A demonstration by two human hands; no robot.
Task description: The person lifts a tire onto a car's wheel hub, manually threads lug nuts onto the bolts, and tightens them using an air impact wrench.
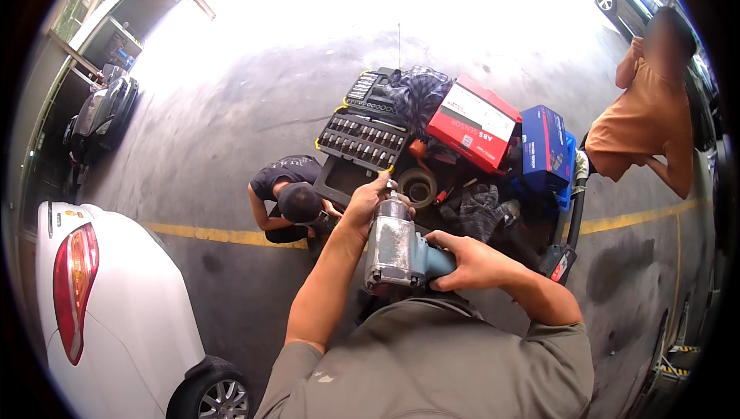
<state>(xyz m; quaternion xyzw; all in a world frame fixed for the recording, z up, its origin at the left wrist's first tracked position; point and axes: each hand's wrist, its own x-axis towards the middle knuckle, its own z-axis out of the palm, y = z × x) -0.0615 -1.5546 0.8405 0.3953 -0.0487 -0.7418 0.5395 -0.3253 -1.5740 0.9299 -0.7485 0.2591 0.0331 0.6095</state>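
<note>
My right hand is closed round the blue-green handle of an impact wrench, held in front of my chest with its worn metal body pointing away from me. At the wrench's nose my left hand has its fingers pinched on a small shiny metal piece that looks like a socket; the fingers partly hide it. Just beyond lies an open black socket case with rows of sockets and bits. A brown ring like a tape roll sits right of my left hand.
A red box, a blue box and dark cloths crowd the pile ahead. One person crouches at left; another in orange stands at right. A white car stands near left, a dark vehicle farther off.
</note>
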